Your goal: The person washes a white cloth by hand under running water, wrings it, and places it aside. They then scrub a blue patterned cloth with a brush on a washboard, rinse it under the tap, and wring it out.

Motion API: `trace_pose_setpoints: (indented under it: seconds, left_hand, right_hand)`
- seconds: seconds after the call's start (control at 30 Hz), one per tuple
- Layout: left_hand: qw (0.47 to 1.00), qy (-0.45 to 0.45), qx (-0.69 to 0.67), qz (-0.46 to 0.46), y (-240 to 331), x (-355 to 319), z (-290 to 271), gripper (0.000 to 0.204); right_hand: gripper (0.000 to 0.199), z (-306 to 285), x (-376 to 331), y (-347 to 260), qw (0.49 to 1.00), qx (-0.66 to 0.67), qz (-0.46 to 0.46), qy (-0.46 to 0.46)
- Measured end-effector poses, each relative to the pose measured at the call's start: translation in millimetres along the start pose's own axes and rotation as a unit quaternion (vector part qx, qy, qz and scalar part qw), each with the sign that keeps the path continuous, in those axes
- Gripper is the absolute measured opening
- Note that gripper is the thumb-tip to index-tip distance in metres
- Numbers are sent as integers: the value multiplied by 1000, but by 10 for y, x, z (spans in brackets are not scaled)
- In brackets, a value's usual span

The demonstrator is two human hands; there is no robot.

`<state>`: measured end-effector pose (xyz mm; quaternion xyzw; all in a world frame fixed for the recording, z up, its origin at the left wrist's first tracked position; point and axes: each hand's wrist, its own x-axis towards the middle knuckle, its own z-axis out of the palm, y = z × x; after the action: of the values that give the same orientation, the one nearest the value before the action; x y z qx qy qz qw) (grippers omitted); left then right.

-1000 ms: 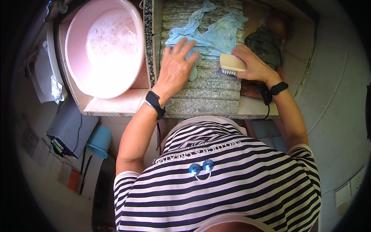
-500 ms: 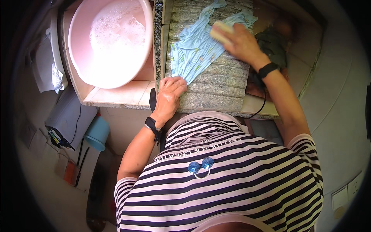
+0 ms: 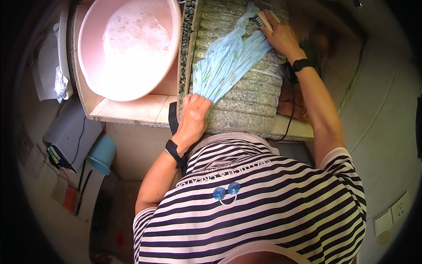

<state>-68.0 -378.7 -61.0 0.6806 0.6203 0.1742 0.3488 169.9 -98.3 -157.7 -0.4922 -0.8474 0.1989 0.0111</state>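
A wet light-blue patterned garment (image 3: 228,61), which looks like small trousers, lies stretched over a ridged stone washboard (image 3: 252,99). Its near end is bunched in the closed fingers of my left hand (image 3: 193,115), low on the board's left side. My right hand (image 3: 283,38) grips a pale scrubbing brush (image 3: 264,21) at the far right of the board. The bristles face left, beside the garment's far leg; whether they touch the cloth I cannot make out.
Left of the washboard stands a pink basin (image 3: 83,57) of sudsy water on a tiled ledge (image 3: 149,105). A dark cable (image 3: 292,110) hangs over the right edge. Below the ledge at left are a light-blue bucket (image 3: 102,154) and a grey box (image 3: 68,136).
The brush has moved away from me and slightly right, from the garment's middle toward its far end. The garment's right leg is drawn in, and the cloth lies straighter from my left hand.
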Motion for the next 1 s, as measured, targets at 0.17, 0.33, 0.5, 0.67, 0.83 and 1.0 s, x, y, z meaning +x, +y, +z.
trace_pose_setpoints:
  seconds: [0.17, 0.33, 0.5, 0.67, 0.83, 1.0]
  left_hand:
    - [997, -7, 70, -29, 116, -53, -105, 17]
    - [993, -41, 100, -51, -7, -360, -260, 19]
    - [990, -56, 120, -48, -76, -362, -289, 16]
    - [985, -95, 130, -66, -116, -279, -193, 10]
    - [974, -139, 156, -89, -58, -245, -297, 12]
    - [979, -126, 125, -101, -88, -229, -207, 15]
  right_hand:
    - [66, 28, -601, -838, 948, 142, -285, -28]
    - [62, 106, -281, -266, 970, 68, -220, -78]
    - [63, -135, 51, 323, 999, -19, 45, -15]
    - [65, 18, -391, -742, 931, 99, -307, -172]
    - [61, 121, 406, 62, 997, -12, -57, -50]
    - [60, -44, 132, -436, 974, 43, -196, -100]
